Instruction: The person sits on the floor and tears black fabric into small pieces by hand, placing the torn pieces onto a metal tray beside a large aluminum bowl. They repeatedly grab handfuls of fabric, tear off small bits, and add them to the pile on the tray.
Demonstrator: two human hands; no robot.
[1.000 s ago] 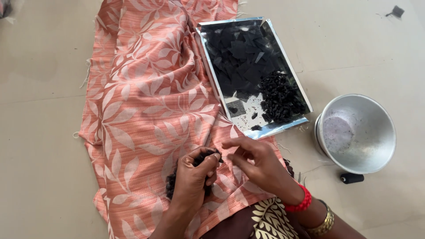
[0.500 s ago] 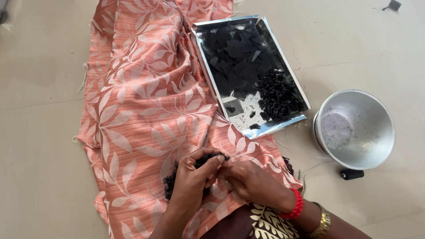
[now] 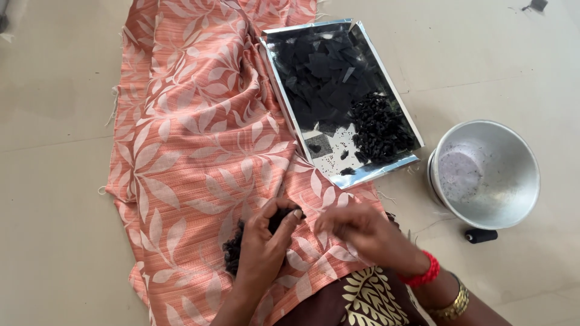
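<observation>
My left hand [image 3: 264,244] pinches a small bunch of black frilly fabric [image 3: 232,250] that lies on an orange leaf-patterned cloth [image 3: 199,139] spread over the floor. Just to its right is my right hand [image 3: 362,232], blurred, with the fingers drawn together beside the bunch; whether it holds anything I cannot tell. A red bangle and a gold bangle sit on that wrist. Beyond the hands, a shiny silver tray [image 3: 386,171] holds flat black fabric squares [image 3: 326,78] and a heap of black gathered pieces [image 3: 380,130].
A round metal bowl [image 3: 486,175] stands on the floor to the right of the tray. By its near side lies a small black spool [image 3: 481,235]. Pale floor tiles surround the cloth on both sides.
My right hand has come down from a raised position near the tray's corner to beside the left hand. The view has shifted slightly; the left hand keeps its hold on the black bunch.
</observation>
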